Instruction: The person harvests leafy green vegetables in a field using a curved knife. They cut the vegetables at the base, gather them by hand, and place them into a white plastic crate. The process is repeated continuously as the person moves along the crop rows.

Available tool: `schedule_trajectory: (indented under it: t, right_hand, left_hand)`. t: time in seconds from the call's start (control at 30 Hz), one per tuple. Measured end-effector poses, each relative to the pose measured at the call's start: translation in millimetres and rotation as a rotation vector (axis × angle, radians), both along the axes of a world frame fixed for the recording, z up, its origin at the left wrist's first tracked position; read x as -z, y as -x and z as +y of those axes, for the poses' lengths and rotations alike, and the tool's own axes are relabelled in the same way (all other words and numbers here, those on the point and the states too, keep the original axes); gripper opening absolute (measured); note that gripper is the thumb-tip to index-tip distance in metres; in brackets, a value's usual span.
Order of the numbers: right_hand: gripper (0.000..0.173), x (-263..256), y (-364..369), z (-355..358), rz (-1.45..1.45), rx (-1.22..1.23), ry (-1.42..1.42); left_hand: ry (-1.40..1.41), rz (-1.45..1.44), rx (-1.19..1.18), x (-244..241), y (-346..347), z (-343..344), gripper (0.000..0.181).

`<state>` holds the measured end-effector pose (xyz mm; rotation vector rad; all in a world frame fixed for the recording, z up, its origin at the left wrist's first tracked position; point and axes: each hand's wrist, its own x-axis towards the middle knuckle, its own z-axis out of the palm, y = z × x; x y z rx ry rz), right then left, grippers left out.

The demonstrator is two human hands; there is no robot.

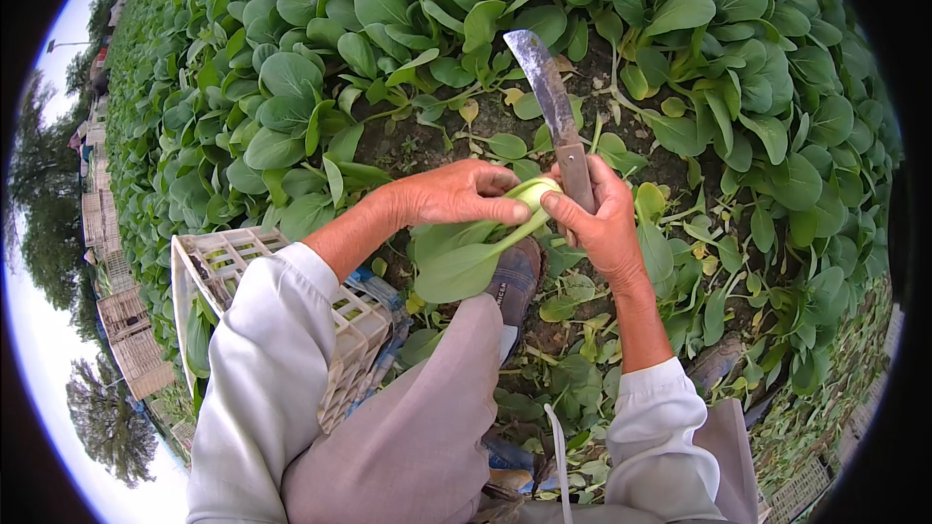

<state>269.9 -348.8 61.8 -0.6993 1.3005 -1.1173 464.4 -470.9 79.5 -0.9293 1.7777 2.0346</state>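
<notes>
Between my two hands is a cut head of bok choy (466,255), its pale base up and its broad green leaves hanging toward the lower left. My left hand (466,193) grips its stalks, the thumb lying along them. In my right hand (593,218) is the wooden handle of a curved harvesting knife (550,94). The rusty blade points up and away, clear of the bok choy. The right thumb presses on the bok choy's pale base, so this hand touches both things. Its other fingers are partly hidden behind the handle.
Dense bok choy plants (378,7) grow ahead and on both sides. A white plastic crate (357,327) with leaves inside stands beside my left arm. My shoe (517,284) rests on soil strewn with loose leaves (575,371). More crates (135,335) line the field's left edge.
</notes>
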Motion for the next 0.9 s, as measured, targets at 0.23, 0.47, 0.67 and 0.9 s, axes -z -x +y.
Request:
schedule_trajectory:
  t: [0.23, 0.47, 0.67, 0.9]
  right_hand:
    - [0.036, -3.0, -0.1, 26.8, -0.147, -0.053, -0.11]
    - [0.009, 26.6, -19.0, 25.8, 0.318, 0.251, -0.05]
    - [0.019, 44.2, -19.3, 13.9, 0.23, 0.279, -0.16]
    - [0.043, 77.3, -27.9, -45.6, 0.096, 0.123, -0.245]
  left_hand:
    - [-0.012, -0.086, 0.211, -8.2, 28.0, 12.3, 0.041]
    - [1.071, -0.288, 0.571, -9.7, 50.8, 13.1, 0.029]
    - [1.474, -0.368, 0.484, -31.2, 62.6, -59.3, 0.038]
    - [1.111, -0.745, 0.659, -19.0, 68.1, -112.9, 0.064]
